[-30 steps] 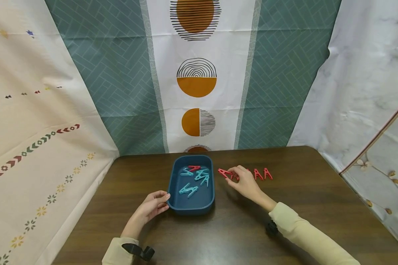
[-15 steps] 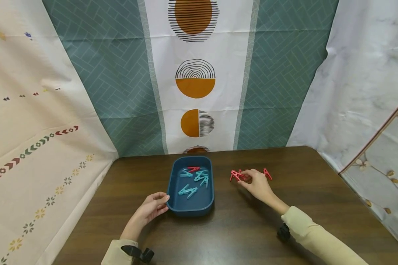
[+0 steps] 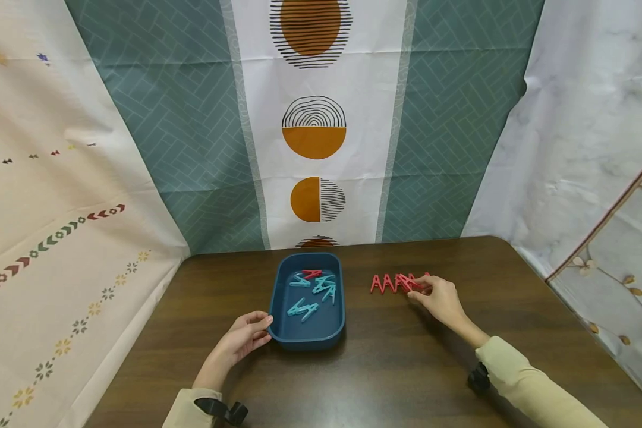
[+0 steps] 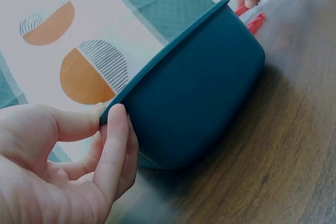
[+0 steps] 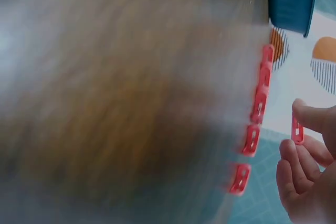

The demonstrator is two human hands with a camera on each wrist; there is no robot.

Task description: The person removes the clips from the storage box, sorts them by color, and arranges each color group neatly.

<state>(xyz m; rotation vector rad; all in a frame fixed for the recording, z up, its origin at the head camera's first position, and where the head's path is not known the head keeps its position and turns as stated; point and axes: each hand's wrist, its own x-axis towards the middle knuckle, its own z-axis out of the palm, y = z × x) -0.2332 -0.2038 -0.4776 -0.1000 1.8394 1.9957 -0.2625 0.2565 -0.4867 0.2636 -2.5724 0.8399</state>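
R hand (image 3: 437, 297) pinching red peg (image 5: 297, 129): set it upright at row (image 3: 393, 283) end w/o knocking neighbours; L hand (image 3: 244, 336) gripping tray (image 3: 306, 339) rim.

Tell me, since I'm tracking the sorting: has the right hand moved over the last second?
Yes. The right hand has shifted rightward, away from the blue tray, to the right end of the red clothespins.

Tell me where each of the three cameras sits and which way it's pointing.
Head: worn high, looks forward and down at the table, blue tray, both forearms.
Left wrist: low beside the left hand, which grips the tray's rim, faces the tray wall.
Right wrist: blurred, by the right hand pinching a red clothespin, faces the row of red clothespins.
Shared: tray, red clothespins in all.
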